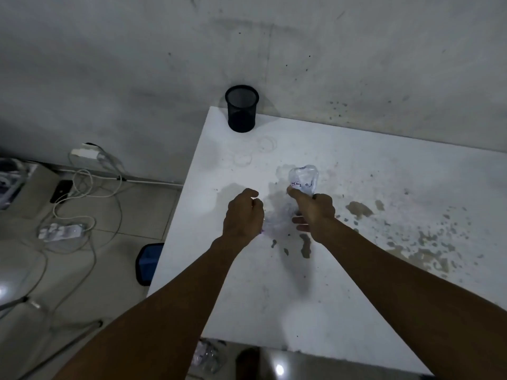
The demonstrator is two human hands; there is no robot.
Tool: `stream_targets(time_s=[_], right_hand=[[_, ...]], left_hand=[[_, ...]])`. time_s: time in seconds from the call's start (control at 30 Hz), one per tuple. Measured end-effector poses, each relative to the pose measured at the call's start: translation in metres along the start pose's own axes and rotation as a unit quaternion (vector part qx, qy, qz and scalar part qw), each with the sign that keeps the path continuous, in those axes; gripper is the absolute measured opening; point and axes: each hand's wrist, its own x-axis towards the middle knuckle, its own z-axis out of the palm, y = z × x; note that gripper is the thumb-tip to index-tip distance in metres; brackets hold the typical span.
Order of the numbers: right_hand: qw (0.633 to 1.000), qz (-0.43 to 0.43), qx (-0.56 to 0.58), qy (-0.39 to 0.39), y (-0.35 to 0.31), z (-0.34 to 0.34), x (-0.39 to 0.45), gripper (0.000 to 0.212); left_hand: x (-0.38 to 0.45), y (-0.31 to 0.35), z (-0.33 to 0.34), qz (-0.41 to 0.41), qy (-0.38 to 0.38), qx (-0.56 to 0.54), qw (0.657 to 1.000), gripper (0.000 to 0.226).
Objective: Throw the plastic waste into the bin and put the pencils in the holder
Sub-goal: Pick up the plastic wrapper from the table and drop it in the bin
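Grey, scuffed wall backs a white table [356, 187] whose top is stained and chipped, with brown patches showing on the side away from the black mesh pencil holder [242, 108]. That holder stands upright at the table's far corner against the wall, and nothing shows above its rim.

Nearer the person than the holder, both bare arms reach over the tabletop. The right hand [312, 209] has its fingers curled round a crumpled clear plastic bottle [304, 179], which carries some printed lettering and sticks up out of the fist toward the holder. The left hand [242, 215] sits just beside the right, on the holder's side of the table edge, with its fingers bent inward into a loose fist; some thin clear plastic seems to lie between the two hands, but whether the left hand actually grips it cannot be told.

Faint ring marks lie on the table just in front of the holder. Off the table's edge below the holder, the tiled floor holds a tangle of white cables [82, 193] and a power strip [61, 231]. A blue and black object [149, 263] peeks out from under the table edge, too hidden to name.
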Motion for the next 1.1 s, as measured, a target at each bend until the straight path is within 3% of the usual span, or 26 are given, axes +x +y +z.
stream_targets(time_s=[0.2,0.33,0.43,0.5,0.57,0.87,1.1], right_hand=[[0.997,-0.025,0.02,-0.064,0.021,-0.019,-0.059,0.058],[0.993,-0.049,0.016,-0.11,0.051,-0.034,-0.103,0.053],[0.989,-0.058,0.007,-0.133,0.076,-0.044,-0.135,0.054],[0.987,-0.065,0.002,-0.15,0.092,-0.05,-0.156,0.052],[0.984,-0.067,-0.002,-0.166,0.105,-0.051,-0.176,0.051],[0.956,-0.032,-0.083,-0.28,0.159,-0.006,-0.252,0.058],[0.93,-0.045,-0.181,-0.318,0.178,0.069,-0.295,0.051]], left_hand=[[-0.055,0.009,-0.014,-0.051,-0.054,-0.062,0.995,0.028],[-0.115,0.012,-0.027,-0.047,-0.166,-0.075,0.982,0.025],[-0.165,0.0,-0.036,-0.095,-0.22,-0.009,0.971,0.073],[-0.197,-0.01,-0.041,-0.097,-0.217,0.021,0.971,0.087],[-0.224,-0.02,-0.047,-0.089,-0.198,0.01,0.976,0.081],[-0.314,-0.094,-0.112,-0.067,-0.121,0.007,0.99,0.006],[-0.345,-0.182,-0.17,-0.132,-0.021,-0.043,0.99,0.011]])
